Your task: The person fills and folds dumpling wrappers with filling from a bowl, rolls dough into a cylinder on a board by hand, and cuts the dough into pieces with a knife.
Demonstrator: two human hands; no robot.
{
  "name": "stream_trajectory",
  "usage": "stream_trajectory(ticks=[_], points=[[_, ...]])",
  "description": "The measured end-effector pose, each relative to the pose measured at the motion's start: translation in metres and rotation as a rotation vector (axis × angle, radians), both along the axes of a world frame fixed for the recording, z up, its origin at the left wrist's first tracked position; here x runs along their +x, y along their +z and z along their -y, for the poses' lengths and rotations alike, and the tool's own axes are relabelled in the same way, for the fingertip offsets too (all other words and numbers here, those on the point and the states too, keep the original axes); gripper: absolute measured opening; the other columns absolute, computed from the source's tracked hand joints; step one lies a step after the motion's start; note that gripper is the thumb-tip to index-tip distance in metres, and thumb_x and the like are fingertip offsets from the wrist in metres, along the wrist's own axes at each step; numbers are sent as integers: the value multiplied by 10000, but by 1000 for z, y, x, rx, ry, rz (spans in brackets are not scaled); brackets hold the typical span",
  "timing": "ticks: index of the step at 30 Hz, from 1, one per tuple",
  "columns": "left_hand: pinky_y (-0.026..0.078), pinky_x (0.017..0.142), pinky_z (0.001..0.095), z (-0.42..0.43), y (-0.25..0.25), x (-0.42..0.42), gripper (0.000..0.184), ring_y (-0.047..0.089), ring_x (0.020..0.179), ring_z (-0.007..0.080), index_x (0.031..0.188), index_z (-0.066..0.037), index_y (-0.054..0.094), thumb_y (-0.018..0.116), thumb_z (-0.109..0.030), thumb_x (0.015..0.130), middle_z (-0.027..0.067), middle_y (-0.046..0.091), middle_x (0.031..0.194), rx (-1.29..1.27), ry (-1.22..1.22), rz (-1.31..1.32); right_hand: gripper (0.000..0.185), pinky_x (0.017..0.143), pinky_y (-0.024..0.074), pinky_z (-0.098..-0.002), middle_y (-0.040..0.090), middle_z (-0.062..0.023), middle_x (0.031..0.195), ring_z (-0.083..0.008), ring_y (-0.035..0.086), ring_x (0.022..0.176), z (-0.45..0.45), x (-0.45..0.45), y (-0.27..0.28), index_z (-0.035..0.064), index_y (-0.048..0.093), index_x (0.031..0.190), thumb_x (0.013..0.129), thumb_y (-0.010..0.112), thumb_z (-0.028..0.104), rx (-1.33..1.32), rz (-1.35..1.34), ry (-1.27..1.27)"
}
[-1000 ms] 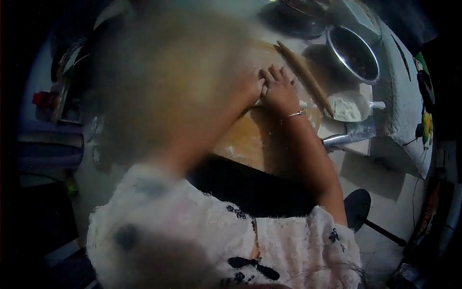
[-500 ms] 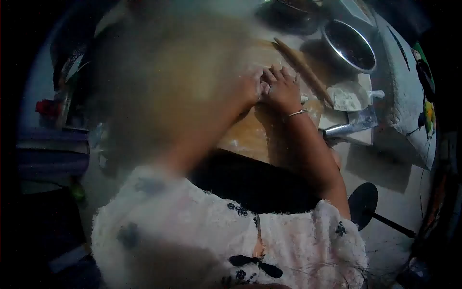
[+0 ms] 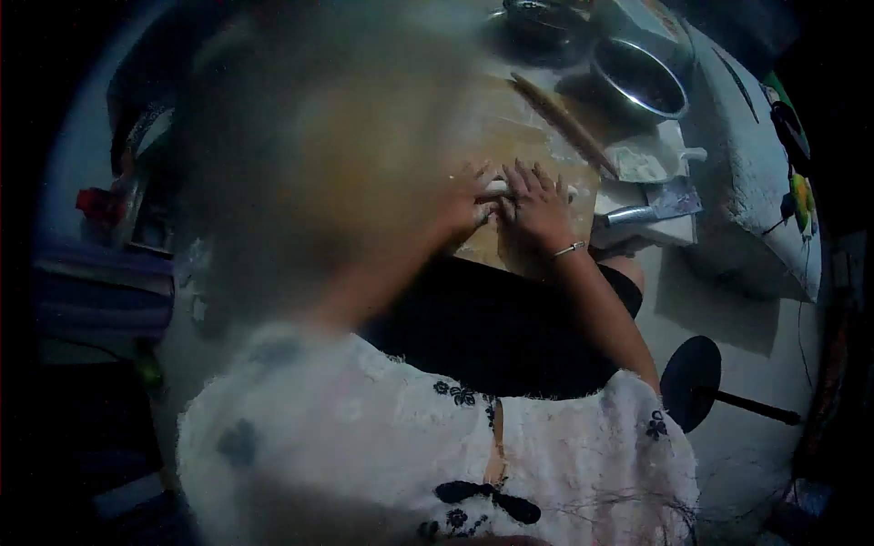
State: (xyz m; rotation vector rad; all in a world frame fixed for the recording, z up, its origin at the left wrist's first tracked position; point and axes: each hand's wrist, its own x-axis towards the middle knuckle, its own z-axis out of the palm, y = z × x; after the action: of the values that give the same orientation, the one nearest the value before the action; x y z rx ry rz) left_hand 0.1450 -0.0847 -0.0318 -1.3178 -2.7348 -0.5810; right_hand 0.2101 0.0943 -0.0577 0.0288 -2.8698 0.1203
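Observation:
A white roll of dough (image 3: pixel 496 187) lies crosswise on the wooden board (image 3: pixel 523 136), showing between my hands and past the right one. My right hand (image 3: pixel 537 205) rests on it with fingers stretched out and a bracelet at the wrist. At the roll's left part is my left hand (image 3: pixel 466 200), its fingers also extended, floury and a little hazy. A tapered wooden rolling pin (image 3: pixel 564 126) lies slanted beyond the right hand.
To the right are a white bowl of flour (image 3: pixel 642 162) and a cleaver (image 3: pixel 637 215) with a metal handle. Beyond stand a shiny metal bowl (image 3: pixel 640 80) and a dark pot (image 3: pixel 544 27). A blurry patch veils the board's left side.
My hands were bunched close together over the dough; now they are lower in view, slightly apart, fingers straightened. The dough now shows as a roll.

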Motion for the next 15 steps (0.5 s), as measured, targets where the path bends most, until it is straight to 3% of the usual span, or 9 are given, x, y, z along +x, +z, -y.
stream_trajectory(ticks=[1, 4, 5, 7, 11, 15], points=[[263, 1079, 470, 0, -15, -2, 591, 370, 1307, 322, 1368, -108, 420, 567, -378, 863, 113, 430, 1402, 3, 13, -30, 582, 1086, 175, -567, 347, -59, 1470, -308, 285, 1365, 1, 5, -2, 218, 361, 1410, 889, 487, 444, 2, -13, 8], [254, 1080, 472, 7, -25, 12, 619, 392, 1289, 315, 1389, -134, 394, 582, -390, 857, 102, 412, 1417, 62, -11, -75, 592, 1082, 192, -559, 352, -58, 1466, -309, 304, 1354, 1, 26, -4, 210, 361, 1412, 885, 500, 440, 25, -43, 30], [287, 1067, 458, 8, -25, 11, 626, 406, 1275, 309, 1403, -162, 375, 581, -401, 862, 62, 384, 1441, -55, -20, -69, 592, 1082, 192, -559, 352, -58, 1466, -309, 304, 1354, 2, 33, -4, 210, 361, 1412, 885, 500, 440, 23, -48, 28], [308, 1055, 451, 12, -53, 0, 621, 412, 1267, 306, 1402, -172, 378, 584, -396, 861, 63, 383, 1440, -6, -67, -55, 617, 1079, 212, -541, 353, -54, 1465, -308, 321, 1341, -1, 38, -8, 203, 355, 1417, 872, 516, 443, 74, -73, 36], [360, 1022, 434, 18, -44, 11, 617, 423, 1253, 299, 1401, -181, 381, 597, -378, 858, 80, 395, 1426, -61, -98, 61, 638, 1071, 244, -527, 360, -66, 1459, -311, 356, 1316, -4, 50, -15, 197, 347, 1421, 860, 531, 439, 81, -168, 105], [341, 1034, 441, 7, -51, 1, 595, 413, 1260, 305, 1392, -181, 393, 590, -371, 863, 77, 396, 1425, -7, -58, 21, 624, 1068, 257, -525, 380, -84, 1444, -320, 380, 1298, -7, 42, -16, 196, 348, 1420, 867, 527, 423, 71, -100, 49]])
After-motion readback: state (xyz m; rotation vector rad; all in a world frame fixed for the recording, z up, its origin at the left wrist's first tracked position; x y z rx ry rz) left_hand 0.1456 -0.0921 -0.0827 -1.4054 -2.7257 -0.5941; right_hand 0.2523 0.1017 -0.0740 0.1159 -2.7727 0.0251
